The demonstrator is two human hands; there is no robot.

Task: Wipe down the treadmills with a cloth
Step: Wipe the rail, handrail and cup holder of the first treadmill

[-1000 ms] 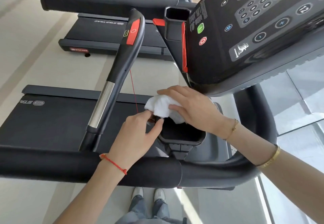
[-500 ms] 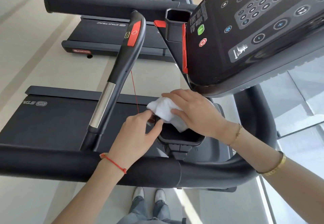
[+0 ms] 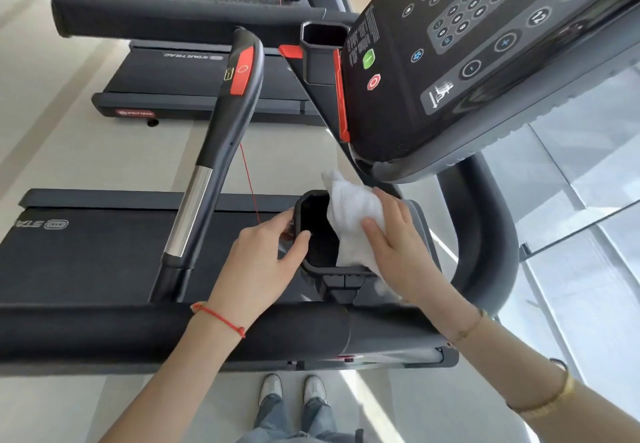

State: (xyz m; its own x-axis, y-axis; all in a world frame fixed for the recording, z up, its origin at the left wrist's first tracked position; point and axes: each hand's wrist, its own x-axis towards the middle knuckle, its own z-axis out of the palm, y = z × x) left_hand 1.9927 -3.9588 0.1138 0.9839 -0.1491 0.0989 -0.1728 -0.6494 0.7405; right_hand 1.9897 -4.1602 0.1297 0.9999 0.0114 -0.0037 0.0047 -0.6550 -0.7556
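The person's right hand [image 3: 398,245] presses a crumpled white cloth [image 3: 353,220] with fairly straight fingers against the right rim of the black plastic cup holder [image 3: 317,234] on the near treadmill. The cloth drapes over that rim, its upper corner reaching toward the underside of the glossy black control console [image 3: 485,61]. The left hand [image 3: 263,262] grips the holder's left rim, thumb hooked over the edge into the opening and fingers wrapped outside.

To do this step well, the cloth likely needs to be pushed down inside the holder and swept round its walls and floor, since only the rim seems covered now. The steadying left hand should probably shift along so the part it covers gets wiped too. Firm, even pressure would help in the corners.

The cloth looks soft, thick and bunched, clean white with no visible stains, folded over itself rather than spread flat.
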